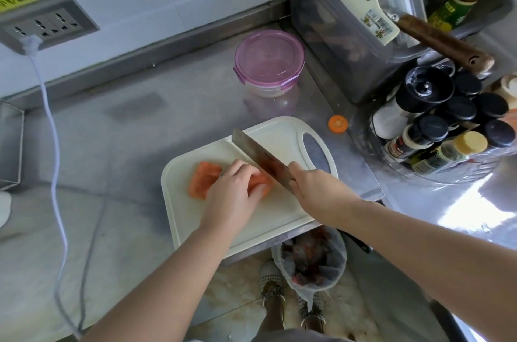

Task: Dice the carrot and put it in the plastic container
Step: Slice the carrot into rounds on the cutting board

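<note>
Orange carrot pieces (pixel 202 179) lie on the white cutting board (pixel 268 210). My left hand (pixel 233 190) presses down on the carrot with curled fingers, covering its middle. My right hand (pixel 313 187) grips the handle of a cleaver (pixel 260 158), whose blade stands against the carrot right beside my left fingertips. The plastic container (pixel 269 61), round with a purple lid clipped on, stands on the steel counter behind the board. One carrot end slice (pixel 338 123) lies on the counter to the right of the board.
A round rack of spice bottles (pixel 447 129) stands at the right. Behind it is a grey bin (pixel 335 34) of utensils. A white cable (pixel 53 129) hangs from a wall socket at the left. A lined waste bin (pixel 310 257) stands on the floor below the counter edge.
</note>
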`<state>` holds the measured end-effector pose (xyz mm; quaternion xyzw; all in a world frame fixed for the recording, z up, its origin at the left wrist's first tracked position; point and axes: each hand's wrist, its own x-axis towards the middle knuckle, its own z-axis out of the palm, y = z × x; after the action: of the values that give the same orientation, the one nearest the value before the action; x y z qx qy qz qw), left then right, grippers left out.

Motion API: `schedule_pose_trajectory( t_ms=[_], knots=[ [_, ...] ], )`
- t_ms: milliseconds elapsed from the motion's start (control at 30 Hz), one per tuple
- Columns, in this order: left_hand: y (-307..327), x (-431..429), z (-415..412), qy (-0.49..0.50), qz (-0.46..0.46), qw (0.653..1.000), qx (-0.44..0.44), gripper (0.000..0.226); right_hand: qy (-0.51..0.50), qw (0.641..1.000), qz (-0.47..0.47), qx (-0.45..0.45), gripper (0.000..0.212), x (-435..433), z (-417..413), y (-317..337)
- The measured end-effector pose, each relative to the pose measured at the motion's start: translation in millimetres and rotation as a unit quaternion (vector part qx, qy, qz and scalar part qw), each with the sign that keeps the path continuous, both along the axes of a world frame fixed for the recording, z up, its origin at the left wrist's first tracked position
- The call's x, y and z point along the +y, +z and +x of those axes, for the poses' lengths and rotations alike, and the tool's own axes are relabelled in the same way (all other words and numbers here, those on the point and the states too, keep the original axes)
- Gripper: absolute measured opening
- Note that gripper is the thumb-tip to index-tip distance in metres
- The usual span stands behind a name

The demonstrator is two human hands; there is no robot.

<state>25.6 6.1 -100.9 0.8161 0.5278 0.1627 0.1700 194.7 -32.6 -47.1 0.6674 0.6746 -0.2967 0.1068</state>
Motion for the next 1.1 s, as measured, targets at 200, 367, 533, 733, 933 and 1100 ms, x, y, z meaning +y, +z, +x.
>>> schedule_pose_trajectory(
  t_ms=[200,367,533,733,933,1100],
  knots=[
    [1,-1,1,0.007,0.009,1.000,0.015,0.019,0.044,0.995,0.088,-0.011,0.025,-9,-4,1],
    [-1,1,2,0.014,0.014,0.999,0.040,0.020,0.051,0.995,0.081,-0.035,0.046,-18,-10,6],
    [0,1,1,0.005,0.015,0.999,0.040,0.022,0.040,0.997,0.070,-0.020,0.049,-17,-11,8],
    [0,2,1,-0.004,0.025,0.999,0.037,0.026,0.058,0.996,0.058,-0.026,0.048,-15,-15,10],
    [-2,3,2,-0.009,0.061,0.998,0.027,0.045,0.056,0.997,0.041,-0.032,0.053,-12,-20,4],
    [-2,3,2,-0.009,0.049,0.998,0.031,0.032,0.050,0.998,0.035,-0.027,0.055,-9,-21,-1]
  ],
)
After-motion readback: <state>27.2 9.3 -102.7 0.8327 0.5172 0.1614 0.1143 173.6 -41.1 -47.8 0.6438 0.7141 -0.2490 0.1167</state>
